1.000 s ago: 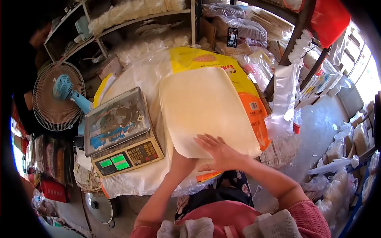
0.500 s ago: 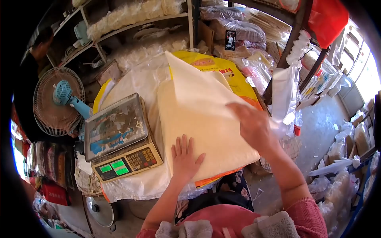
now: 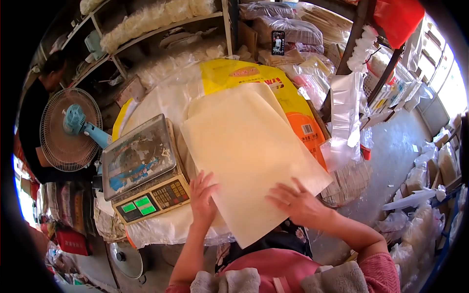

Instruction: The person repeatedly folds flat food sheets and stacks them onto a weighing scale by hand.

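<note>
A large cream sheet point(image 3: 254, 151) lies askew over a pile of similar sheets point(image 3: 202, 105), its near corner jutting past the table edge toward my body. My left hand point(image 3: 202, 200) is beside the sheet's lower left edge, fingers apart; whether it touches the edge is hard to tell. Slightly blurred, my right hand point(image 3: 298, 202) rests on the lower right part of the sheet with its fingers spread. To the left of the pile stands a digital scale point(image 3: 146, 168) with a worn metal pan and lit green displays.
Yellow and orange sacking point(image 3: 234, 73) covers the table behind the pile. A blue fan point(image 3: 73, 119) and another person point(image 3: 36, 112) are at the left. Bagged goods point(image 3: 288, 29) and a phone point(image 3: 278, 42) sit at the back. A pot lid point(image 3: 127, 259) is low left.
The lifted top sheet has come down flat and turned across the pile. My right hand has moved down and nearer my body; my left hand has shifted left to the sheet's edge.
</note>
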